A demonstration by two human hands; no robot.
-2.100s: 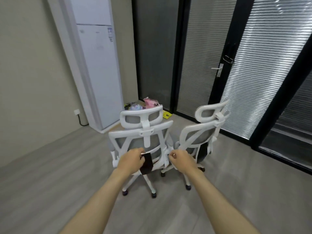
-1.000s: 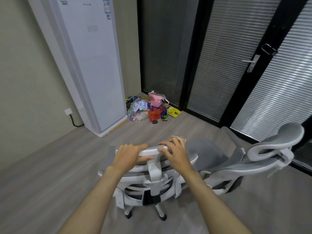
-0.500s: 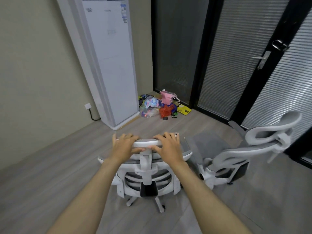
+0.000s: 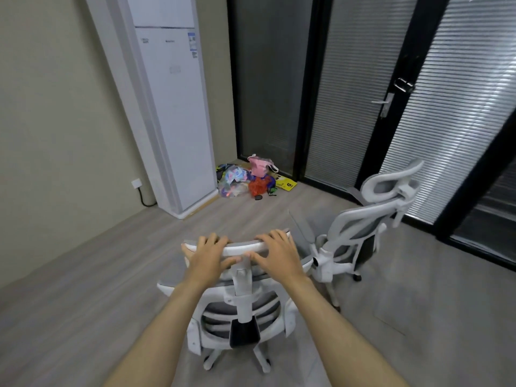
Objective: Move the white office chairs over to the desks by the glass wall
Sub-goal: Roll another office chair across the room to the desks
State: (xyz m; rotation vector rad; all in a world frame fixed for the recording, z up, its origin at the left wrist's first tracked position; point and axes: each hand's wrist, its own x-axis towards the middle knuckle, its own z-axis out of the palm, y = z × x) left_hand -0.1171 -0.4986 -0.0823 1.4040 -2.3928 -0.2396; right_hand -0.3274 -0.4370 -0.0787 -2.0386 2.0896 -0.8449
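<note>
**Head view: first chair gripped, ready to roll**

Left hand [image 4: 208, 256] and right hand [image 4: 279, 254] have fingers clamped over the near chair [image 4: 240, 308] headrest, mid-floor. The second chair [image 4: 365, 227] waits beside the glass wall [image 4: 460, 93]. Next, likely steering towards unseen desks.

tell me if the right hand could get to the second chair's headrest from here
Probably not without stepping closer: the right hand grips the near chair's headrest, and the second chair's headrest stands farther right. Bare floor lies between.

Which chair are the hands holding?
The near chair: both hands grip its headrest. The far chair stands untouched.
</note>
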